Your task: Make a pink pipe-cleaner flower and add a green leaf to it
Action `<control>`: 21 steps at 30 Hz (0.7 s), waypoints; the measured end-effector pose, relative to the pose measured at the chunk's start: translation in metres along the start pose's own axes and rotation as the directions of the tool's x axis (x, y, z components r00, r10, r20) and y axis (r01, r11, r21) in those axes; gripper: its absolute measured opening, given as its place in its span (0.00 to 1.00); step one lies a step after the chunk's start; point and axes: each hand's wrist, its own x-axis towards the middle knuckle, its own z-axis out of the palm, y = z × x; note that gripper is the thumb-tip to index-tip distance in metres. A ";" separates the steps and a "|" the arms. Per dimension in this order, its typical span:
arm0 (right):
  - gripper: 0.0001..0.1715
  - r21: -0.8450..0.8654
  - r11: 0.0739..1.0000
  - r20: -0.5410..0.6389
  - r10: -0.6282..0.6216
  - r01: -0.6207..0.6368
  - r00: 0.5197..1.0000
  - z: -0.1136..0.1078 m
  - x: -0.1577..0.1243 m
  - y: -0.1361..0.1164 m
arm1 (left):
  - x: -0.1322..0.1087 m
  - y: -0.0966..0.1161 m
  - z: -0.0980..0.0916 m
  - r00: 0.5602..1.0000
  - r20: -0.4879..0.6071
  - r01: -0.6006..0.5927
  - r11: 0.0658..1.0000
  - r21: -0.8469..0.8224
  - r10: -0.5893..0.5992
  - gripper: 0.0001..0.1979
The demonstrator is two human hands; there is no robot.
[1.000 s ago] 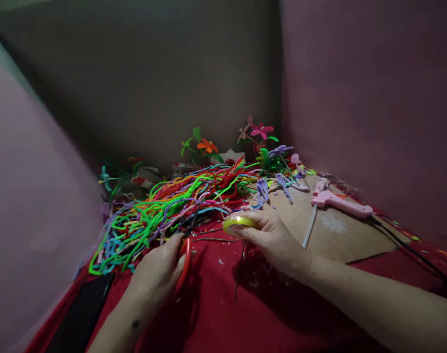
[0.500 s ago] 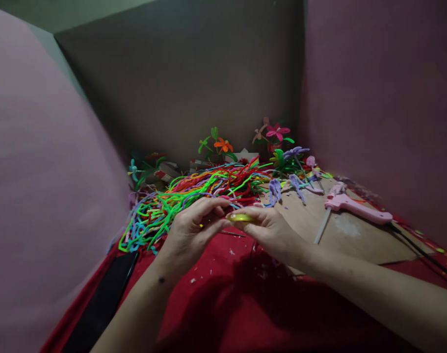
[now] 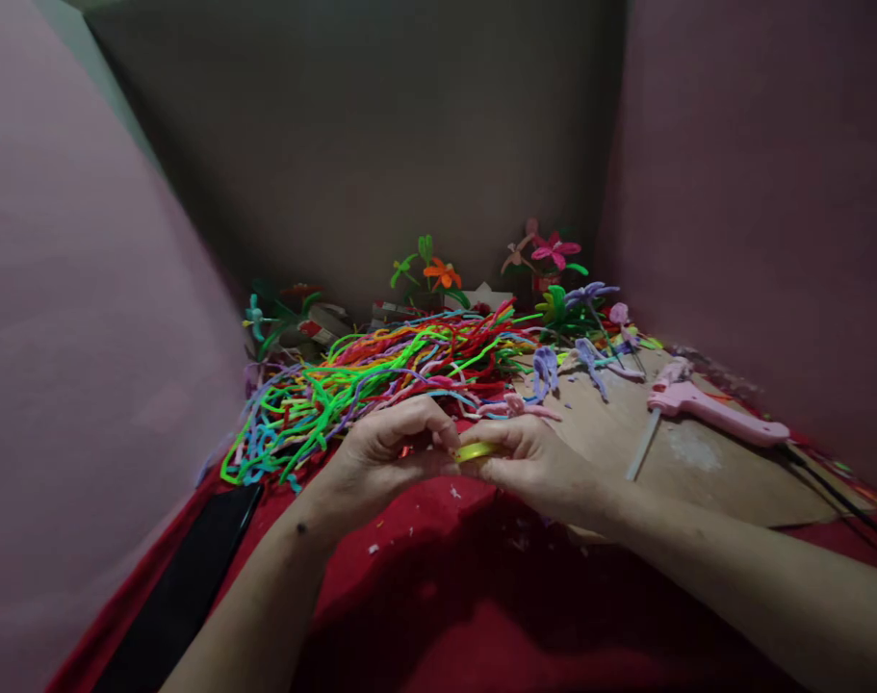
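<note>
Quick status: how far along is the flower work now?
Done: several pipe-cleaner flowers stand by the back wall. In hand: the left hand and right hand pinch a yellow tape roll. Left: a pile of loose pipe cleaners and purple petal pieces lie unassembled; the glue gun rests on the board.

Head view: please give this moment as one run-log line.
right hand: holds yellow tape roll; left hand: fingertips on roll; below: red cloth

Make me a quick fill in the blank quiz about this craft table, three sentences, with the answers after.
1. The left hand and right hand pinch a small roll coloured ____.
2. The glue gun lying on the cardboard is ____.
3. The cloth beneath both hands is ____.
Missing words: yellow; pink; red.
</note>
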 end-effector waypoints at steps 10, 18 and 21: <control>0.05 0.232 0.953 0.067 0.184 -0.194 0.981 -0.002 -0.003 0.000 | -0.005 -0.006 0.001 0.993 0.062 0.111 0.945 -0.308 -0.096 0.05; 0.12 0.679 0.717 0.031 0.187 -0.158 0.982 -0.006 -0.001 0.012 | 0.001 -0.021 0.008 0.954 -0.157 0.043 0.636 -0.771 -0.254 0.06; 0.11 0.712 0.684 0.000 0.226 -0.158 0.974 -0.006 -0.001 0.008 | 0.001 -0.020 0.010 0.958 -0.168 0.015 0.624 -0.782 -0.233 0.06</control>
